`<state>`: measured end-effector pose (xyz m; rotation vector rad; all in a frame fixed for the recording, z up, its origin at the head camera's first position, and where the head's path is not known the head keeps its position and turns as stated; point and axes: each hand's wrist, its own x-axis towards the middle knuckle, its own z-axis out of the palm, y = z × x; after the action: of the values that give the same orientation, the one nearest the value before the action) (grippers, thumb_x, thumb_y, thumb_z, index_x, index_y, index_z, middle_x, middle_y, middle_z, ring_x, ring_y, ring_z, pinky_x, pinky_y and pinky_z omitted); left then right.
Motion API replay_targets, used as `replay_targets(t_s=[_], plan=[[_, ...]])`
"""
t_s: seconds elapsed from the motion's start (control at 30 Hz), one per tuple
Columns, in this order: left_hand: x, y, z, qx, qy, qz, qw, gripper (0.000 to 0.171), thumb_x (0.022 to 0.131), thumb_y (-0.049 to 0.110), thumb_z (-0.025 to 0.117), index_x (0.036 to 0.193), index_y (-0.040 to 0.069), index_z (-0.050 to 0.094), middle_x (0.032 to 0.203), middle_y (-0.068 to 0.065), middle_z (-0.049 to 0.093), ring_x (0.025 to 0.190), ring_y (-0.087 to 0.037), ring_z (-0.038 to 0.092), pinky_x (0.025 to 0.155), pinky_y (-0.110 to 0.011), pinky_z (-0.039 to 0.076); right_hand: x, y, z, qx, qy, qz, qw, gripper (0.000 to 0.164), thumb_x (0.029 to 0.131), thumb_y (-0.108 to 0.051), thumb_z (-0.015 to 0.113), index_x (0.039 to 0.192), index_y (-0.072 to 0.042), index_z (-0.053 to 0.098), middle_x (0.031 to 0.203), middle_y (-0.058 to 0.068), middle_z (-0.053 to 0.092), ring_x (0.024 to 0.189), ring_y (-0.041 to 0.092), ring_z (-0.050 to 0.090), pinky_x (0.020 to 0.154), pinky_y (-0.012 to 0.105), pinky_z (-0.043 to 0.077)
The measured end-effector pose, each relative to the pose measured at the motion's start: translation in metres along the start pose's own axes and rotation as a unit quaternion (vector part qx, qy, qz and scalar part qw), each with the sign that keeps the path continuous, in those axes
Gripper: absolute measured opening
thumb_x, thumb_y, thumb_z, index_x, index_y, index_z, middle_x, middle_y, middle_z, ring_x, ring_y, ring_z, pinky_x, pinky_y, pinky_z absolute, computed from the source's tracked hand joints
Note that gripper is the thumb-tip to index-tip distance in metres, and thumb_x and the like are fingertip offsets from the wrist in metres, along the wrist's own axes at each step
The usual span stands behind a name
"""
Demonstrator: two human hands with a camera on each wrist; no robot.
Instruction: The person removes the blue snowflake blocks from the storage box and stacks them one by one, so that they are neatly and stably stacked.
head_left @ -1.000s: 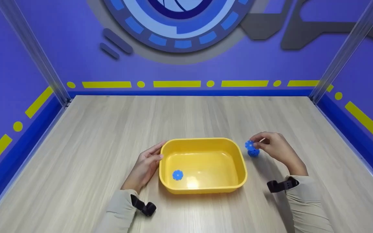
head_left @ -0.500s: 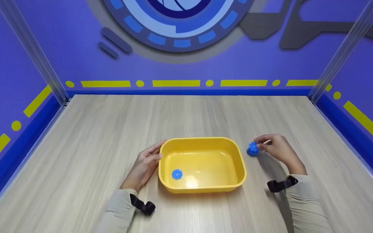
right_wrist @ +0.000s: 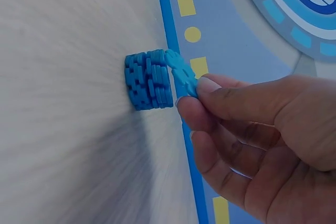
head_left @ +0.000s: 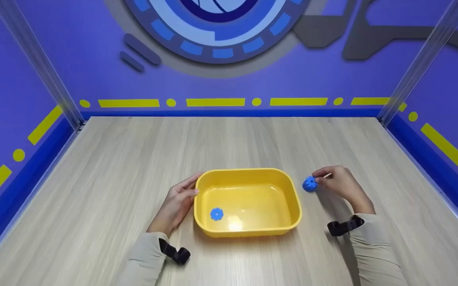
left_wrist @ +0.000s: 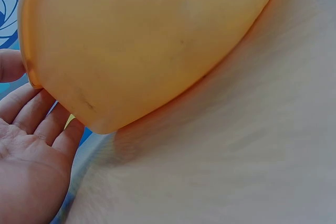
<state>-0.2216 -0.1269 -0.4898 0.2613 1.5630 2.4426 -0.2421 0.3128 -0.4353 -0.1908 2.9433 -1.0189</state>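
Note:
My right hand (head_left: 339, 186) pinches a blue notched plastic disc (right_wrist: 181, 72) between thumb and fingertips. The disc is tilted, one edge right at the top of a stack of similar blue discs (right_wrist: 148, 81) standing on the table to the right of a yellow plastic basin (head_left: 249, 232). At the basin's left side, my left hand (head_left: 178, 202) grips the wall, thumb at the rim and fingers along the outside. The left wrist view shows those fingers against the basin's outer wall (left_wrist: 147, 45). One more blue disc (head_left: 216, 214) lies flat on the basin floor, near its front left corner.
A light wood table (head_left: 141, 155) carries everything. Blue panels with yellow marks (head_left: 216, 102) enclose it at the back and sides, joined by metal posts (head_left: 424, 65). A black wrist device (head_left: 345, 226) sits at the right cuff, another (head_left: 174, 251) at the left.
My right hand has moved slightly right and down, bringing its disc from the stack's upper left to over the stack's top. My left hand and the basin hold their place.

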Motion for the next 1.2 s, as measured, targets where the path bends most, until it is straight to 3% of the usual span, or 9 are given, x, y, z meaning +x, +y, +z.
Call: replay_targets(t_s=[0.2,0.7,0.93,1.2], plan=[[0.0,0.001,0.001,-0.002,0.006,-0.006,1.0,0.06,0.087,-0.008,0.05,0.144,-0.009,0.033,0.152,-0.023,0.034,0.132,-0.018,0.045,0.107,-0.029,0.043,0.0,0.0,0.001,-0.008,-0.001,0.005,1.0,0.021,0.089,-0.007,0.063,0.107,0.001,0.071,0.103,0.019,0.07,0.084,0.023,0.063,0.073,0.031,0.056],[0.0,0.001,0.001,0.001,0.002,-0.005,1.0,0.06,0.088,-0.007,0.051,0.144,-0.009,0.032,0.152,-0.023,0.034,0.136,-0.024,0.041,0.109,-0.031,0.041,0.0,-0.006,-0.004,-0.001,-0.024,0.025,0.999,0.026,0.09,-0.009,0.061,0.113,0.002,0.068,0.108,0.02,0.068,0.084,0.022,0.06,0.075,0.029,0.056],[0.0,0.0,0.001,0.007,-0.007,0.01,0.9999,0.061,0.088,-0.003,0.054,0.144,-0.01,0.032,0.151,-0.023,0.036,0.13,-0.017,0.048,0.108,-0.029,0.042,-0.001,-0.021,-0.005,-0.003,-0.009,-0.021,1.0,0.024,0.09,-0.009,0.063,0.11,0.002,0.069,0.104,0.018,0.07,0.087,0.025,0.064,0.078,0.035,0.057],[-0.001,0.0,0.001,0.0,0.002,-0.001,1.0,0.06,0.087,-0.004,0.053,0.144,-0.007,0.034,0.151,-0.02,0.037,0.131,-0.016,0.047,0.108,-0.028,0.042,0.004,-0.049,0.0,-0.019,-0.044,-0.074,0.996,0.029,0.089,-0.012,0.066,0.116,-0.001,0.067,0.102,0.014,0.07,0.089,0.022,0.065,0.084,0.041,0.058]])
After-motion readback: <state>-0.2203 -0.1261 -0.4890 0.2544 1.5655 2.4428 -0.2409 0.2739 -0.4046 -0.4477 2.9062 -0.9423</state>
